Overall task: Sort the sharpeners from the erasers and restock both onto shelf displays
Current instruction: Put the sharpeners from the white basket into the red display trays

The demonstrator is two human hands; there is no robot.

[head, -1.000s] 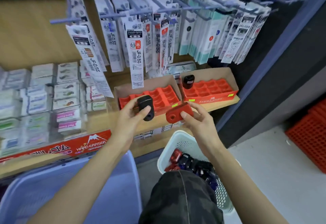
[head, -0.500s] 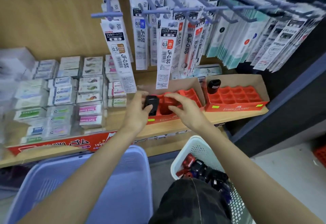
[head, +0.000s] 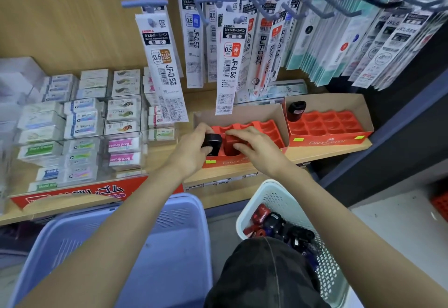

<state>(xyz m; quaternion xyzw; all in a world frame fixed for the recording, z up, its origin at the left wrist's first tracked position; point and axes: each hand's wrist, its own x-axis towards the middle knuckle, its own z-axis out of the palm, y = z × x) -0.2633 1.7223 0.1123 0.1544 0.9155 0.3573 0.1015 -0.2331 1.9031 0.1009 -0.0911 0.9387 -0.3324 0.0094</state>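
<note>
My left hand [head: 191, 150] grips a black sharpener [head: 213, 143] at the front left slot of a red display tray [head: 269, 129] on the shelf. My right hand [head: 257, 149] holds a red sharpener [head: 231, 144] in the slot just right of it, fingers curled over its top. A second red tray [head: 324, 126] to the right carries one black sharpener [head: 295, 111] at its back left corner. A white basket [head: 271, 196] below the shelf holds several red and black sharpeners [head: 278, 225]. Boxed erasers [head: 123, 147] fill the shelf's left side.
Pen refill packs [head: 230, 60] hang on hooks above the trays and dangle close over the left tray. A pale blue basket [head: 169, 247] stands below the erasers. My knee [head: 264, 276] covers part of the white basket. A dark shelf post [head: 400, 126] rises at the right.
Both hands have moved from in front of the shelf to the left red tray. The black and red sharpeners now sit low in its front slots.
</note>
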